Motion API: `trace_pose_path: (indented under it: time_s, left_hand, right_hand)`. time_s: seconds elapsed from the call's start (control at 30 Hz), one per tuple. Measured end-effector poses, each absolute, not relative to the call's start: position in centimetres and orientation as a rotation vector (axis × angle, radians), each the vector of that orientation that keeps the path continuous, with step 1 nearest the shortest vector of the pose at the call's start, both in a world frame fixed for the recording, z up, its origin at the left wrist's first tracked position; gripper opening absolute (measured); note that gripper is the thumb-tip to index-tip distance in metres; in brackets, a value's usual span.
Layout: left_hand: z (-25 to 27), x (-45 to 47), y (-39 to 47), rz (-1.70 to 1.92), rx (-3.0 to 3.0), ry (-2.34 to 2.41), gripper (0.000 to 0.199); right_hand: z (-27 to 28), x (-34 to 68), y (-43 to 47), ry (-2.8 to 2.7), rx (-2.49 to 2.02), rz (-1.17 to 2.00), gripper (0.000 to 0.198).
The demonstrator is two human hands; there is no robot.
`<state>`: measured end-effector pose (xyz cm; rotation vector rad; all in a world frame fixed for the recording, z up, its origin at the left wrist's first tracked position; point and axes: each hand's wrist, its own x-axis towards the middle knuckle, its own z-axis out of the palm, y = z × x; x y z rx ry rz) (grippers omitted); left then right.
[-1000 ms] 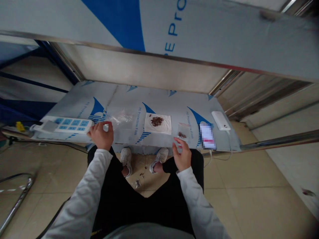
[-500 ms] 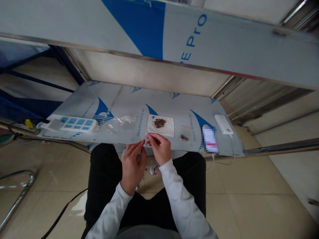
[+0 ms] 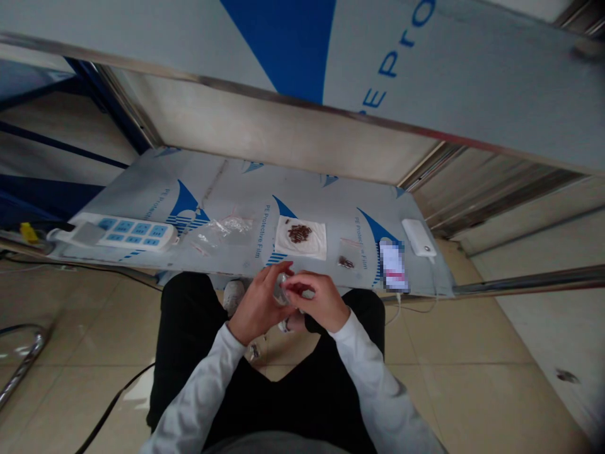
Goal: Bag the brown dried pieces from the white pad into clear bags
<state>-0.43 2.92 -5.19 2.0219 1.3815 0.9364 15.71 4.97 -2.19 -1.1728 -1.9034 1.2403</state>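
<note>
In front of the table edge, over my lap, a small clear plastic bag (image 3: 281,291) is between my hands. My left hand (image 3: 258,306) curves round it from the left, thumb below and fingers above. The thumb and fingers of my right hand (image 3: 324,301) pinch at its right side. What the bag contains is too blurred to make out. Just beyond my hands, a pile of small brown capsule-like pieces (image 3: 299,234) rests on a white cloth or paper square (image 3: 314,247). To its right lies a small clear zip bag (image 3: 348,243) with several dark brown pieces inside.
Empty-looking clear bags (image 3: 222,230) lie left of the pile. A white power strip (image 3: 137,234) sits at the table's left end. On the right are a phone (image 3: 393,265) and a white cabled device (image 3: 418,237). A film-covered shelf (image 3: 189,44) overhangs the back.
Both hands have come back towards me, off the table edge. The clear bag now shows between them, and my left hand has closed round it. The view has shifted slightly.
</note>
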Motion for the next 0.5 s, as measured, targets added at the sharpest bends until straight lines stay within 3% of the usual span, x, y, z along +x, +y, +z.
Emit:
trace_pose_path:
  time_s: [0.13,0.27,0.4,0.5]
  left_hand:
    - [-6.2,0.2,3.5,0.973,1.871,1.523,0.033]
    - [-7.6,0.8,3.0,1.017,1.758,1.646,0.033]
    - [-8.7,1.0,2.3,1.078,1.695,1.692,0.039]
    - [-9.4,0.8,2.0,1.071,1.705,1.708,0.038]
  right_hand:
    - [-2.9,16.3,7.6,-1.960,-1.223,1.082,0.011]
    - [-6.8,16.8,14.0,-2.065,-1.560,0.578,0.014]
    - [-11.4,16.2,19.2,-2.196,-1.645,0.479,0.022]
    - [-13.4,15.6,20.2,-2.281,-1.655,0.418,0.017]
